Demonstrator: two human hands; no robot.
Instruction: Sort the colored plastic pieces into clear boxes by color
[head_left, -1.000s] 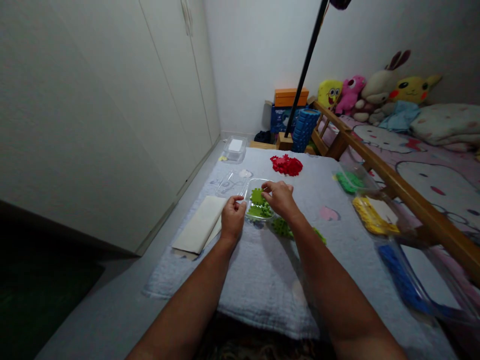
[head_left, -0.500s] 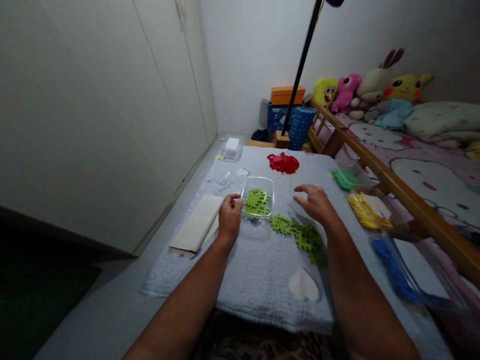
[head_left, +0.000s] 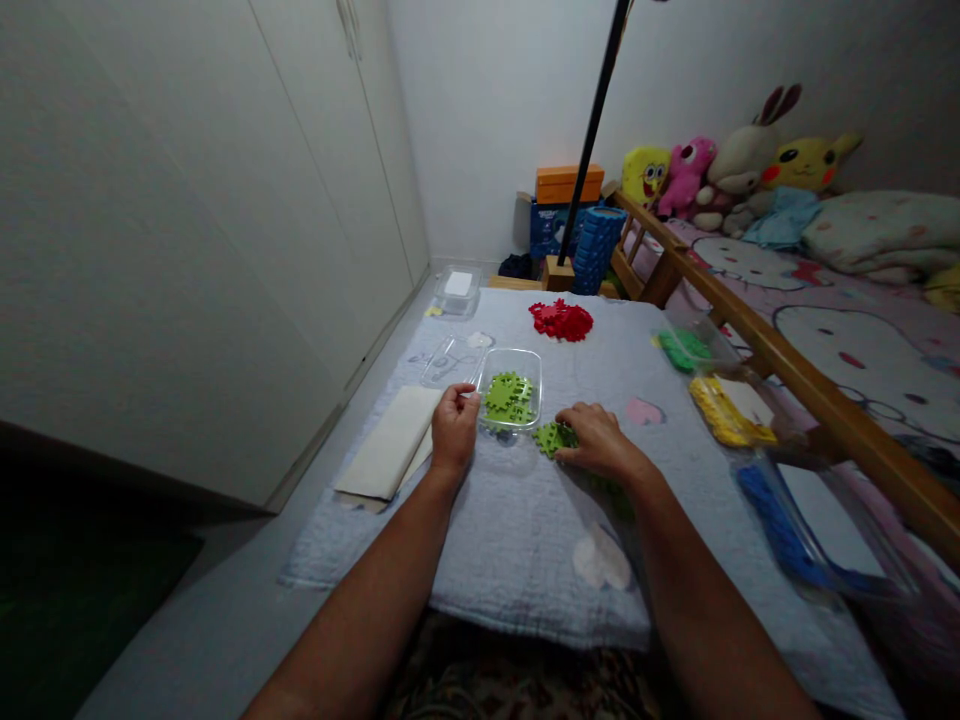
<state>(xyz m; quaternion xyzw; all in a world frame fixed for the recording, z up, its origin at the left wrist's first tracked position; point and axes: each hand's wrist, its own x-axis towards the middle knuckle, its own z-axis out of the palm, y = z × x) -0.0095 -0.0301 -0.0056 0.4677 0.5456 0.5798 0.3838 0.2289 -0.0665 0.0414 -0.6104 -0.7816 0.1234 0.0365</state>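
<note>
Your right hand (head_left: 596, 445) has come down from its open hover. It now rests with fingers curled on the loose green pieces (head_left: 550, 437), which lie on the blanket (head_left: 517, 545) just beside the clear box (head_left: 511, 391). Whether it pinches a piece cannot be told. Your left hand (head_left: 454, 432) pinches the near-left rim of the clear box, as before. More green pieces lie inside it.

Around the work:
- **Beyond the box:** a red pile (head_left: 561, 320).
- **To the left:** a clear lid (head_left: 446, 362) and a white folded sheet (head_left: 390, 445).
- **To the right, along the bed rail (head_left: 795, 375):** a green tray (head_left: 682, 350), a yellow tray (head_left: 724, 410) and a blue tray (head_left: 787, 530).

Nothing lies between the right hand and the box.
</note>
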